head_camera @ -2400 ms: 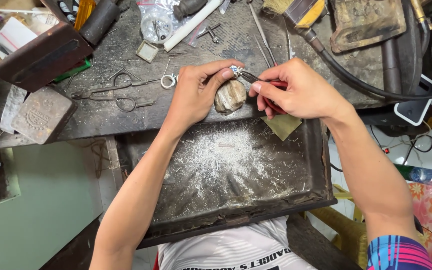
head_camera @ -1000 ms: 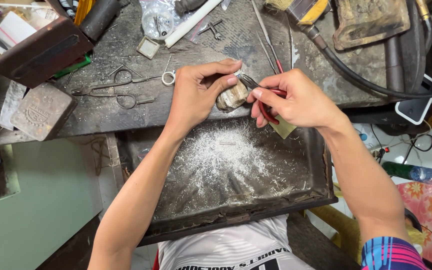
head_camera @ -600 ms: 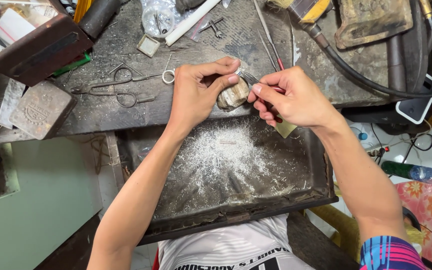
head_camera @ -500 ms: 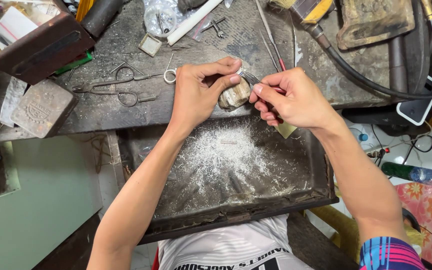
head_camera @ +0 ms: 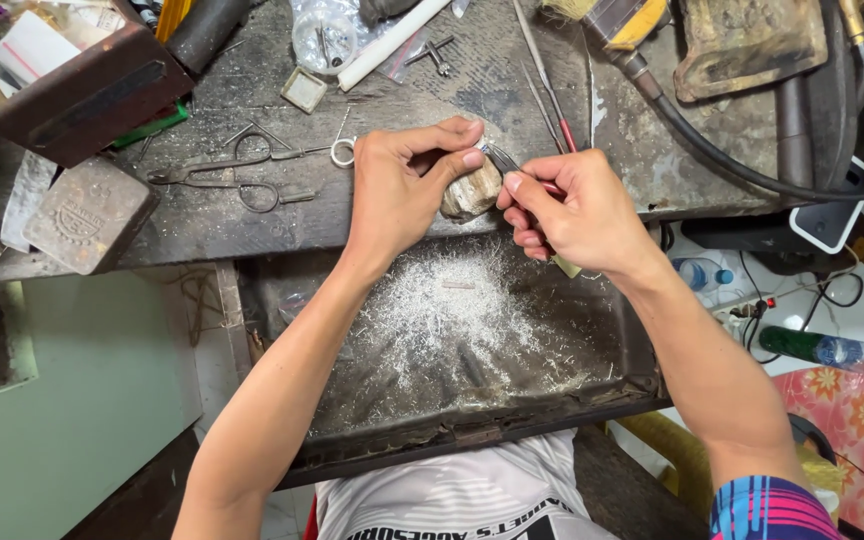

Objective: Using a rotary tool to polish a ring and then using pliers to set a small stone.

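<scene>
**Bench work at the peg: filing in progress over a catch tray**

At the far left of the dark workbench [head_camera: 252, 215] lie a rusty open box [head_camera: 72, 80] and a flat metal block [head_camera: 90, 215]; a pair of scissors [head_camera: 242, 180] and a small metal ring [head_camera: 342, 152] rest just beside the left hand [head_camera: 402, 190]. That hand is curled, thumb and fingertips pinched around something small held against the worn wooden bench peg [head_camera: 472, 188] at the bench edge. The right hand [head_camera: 577, 210] closes round a slim tool [head_camera: 512, 168], its metal tip meeting the spot where the left fingers pinch; a pale handle end shows below the palm. Under both hands the catch tray [head_camera: 292, 300] holds a broad spread of bright metal filings [head_camera: 452, 310], which suggests much material is already removed; how much is left cannot be judged. To the right, a black hose [head_camera: 742, 165] curves across the bench, and green and clear bottles lie on the floor.

The workpiece itself is hidden by the left fingers. Whether the tool is a file or a graver is too small to tell. The rear bench items are cut off at the top edge.
</scene>
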